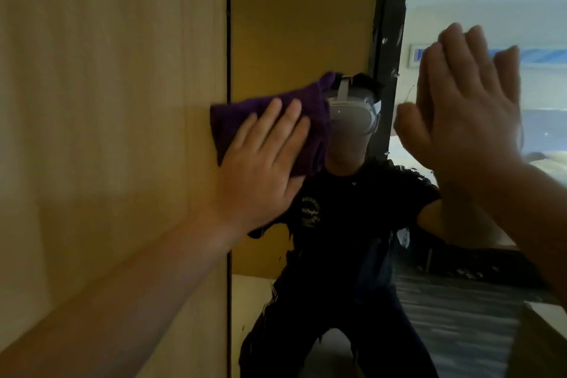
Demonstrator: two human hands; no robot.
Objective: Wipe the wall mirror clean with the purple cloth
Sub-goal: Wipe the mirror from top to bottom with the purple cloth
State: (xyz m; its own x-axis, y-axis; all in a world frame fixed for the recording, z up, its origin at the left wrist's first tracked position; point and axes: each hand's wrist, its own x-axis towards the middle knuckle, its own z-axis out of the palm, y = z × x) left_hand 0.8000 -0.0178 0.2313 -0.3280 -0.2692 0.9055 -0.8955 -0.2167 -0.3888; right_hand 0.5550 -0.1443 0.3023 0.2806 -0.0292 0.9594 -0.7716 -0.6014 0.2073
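The wall mirror [306,24] fills the middle and right of the view, its left edge a dark vertical line. My left hand [260,163] presses the purple cloth [310,107] flat against the glass at that left edge, fingers spread over the cloth. Part of the cloth overlaps the wooden panel to the left. My right hand [469,107] rests flat and open on the glass at the right, fingers pointing up, meeting its own reflection. In the mirror I see a person in dark clothes wearing a white headset.
A light wooden wall panel [107,101] stands left of the mirror. The mirror reflects a dark window frame [389,24], a bright room with a bed, and grey carpet low on the right.
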